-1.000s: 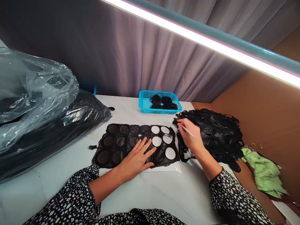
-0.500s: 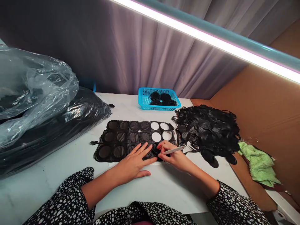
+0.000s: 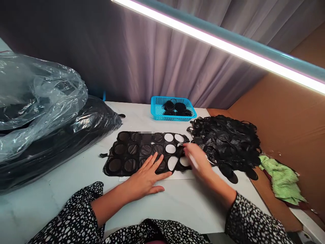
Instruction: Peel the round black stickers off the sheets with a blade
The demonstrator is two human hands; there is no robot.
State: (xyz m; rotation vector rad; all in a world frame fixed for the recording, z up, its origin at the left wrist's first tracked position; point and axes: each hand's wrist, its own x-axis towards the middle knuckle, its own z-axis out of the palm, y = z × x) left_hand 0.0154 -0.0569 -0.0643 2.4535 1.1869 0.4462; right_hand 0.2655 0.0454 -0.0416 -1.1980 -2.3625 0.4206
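Note:
A flat black sheet (image 3: 138,149) with rows of round cut outlines lies in front of me. White shows through several round holes at its right end. My left hand (image 3: 147,176) rests flat on the lower middle of the sheet, fingers spread. Over the sheet's right end is my right hand (image 3: 198,159), closed and blurred by motion. It holds a slim, pale, pen-like tool (image 3: 193,162). Dark material at its fingertips stretches toward the lower holes; whether it is a cut-out disc or part of the sheet, I cannot tell.
Right of the sheet is a heap of black discs and ring scraps (image 3: 225,142). A blue basket (image 3: 174,118) with black pieces stands behind. Large plastic bags (image 3: 63,135) fill the left side. A green cloth (image 3: 281,179) lies at far right, beneath a light tube (image 3: 223,40).
My right hand has moved up and right from the lower row. A white hole now shows where black material was under its fingers. My left hand stays on the sheet.

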